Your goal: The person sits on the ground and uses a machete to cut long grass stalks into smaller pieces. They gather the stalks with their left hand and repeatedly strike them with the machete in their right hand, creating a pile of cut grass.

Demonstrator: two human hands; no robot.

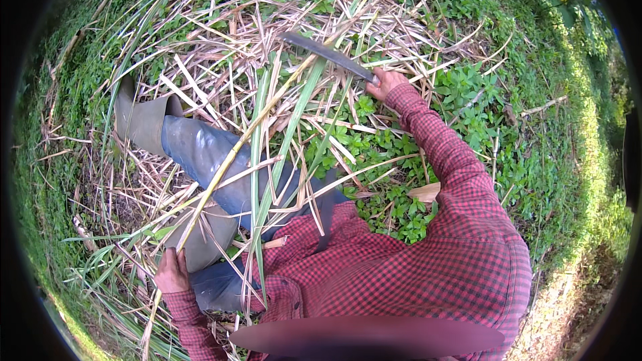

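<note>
My left hand [172, 272], at the lower left, is closed round a long yellowish cane stalk [236, 148]. The stalk slants up and away to the right, with dry straw-coloured strips and long green leaves [292, 135] hanging off it across my legs. My right hand [386, 83] grips the handle end of a machete [328, 52], mostly hiding the handle. The dark blade points left and crosses the stalk's far part; whether it touches the stalk I cannot tell.
My legs in blue trousers [207, 147] and grey-brown rubber boots [148, 120] lie under the stalk. Dry cut leaves [234, 37] cover the ground ahead. Green low plants [478, 110] grow at the right, and loose green blades [107, 287] lie at the lower left.
</note>
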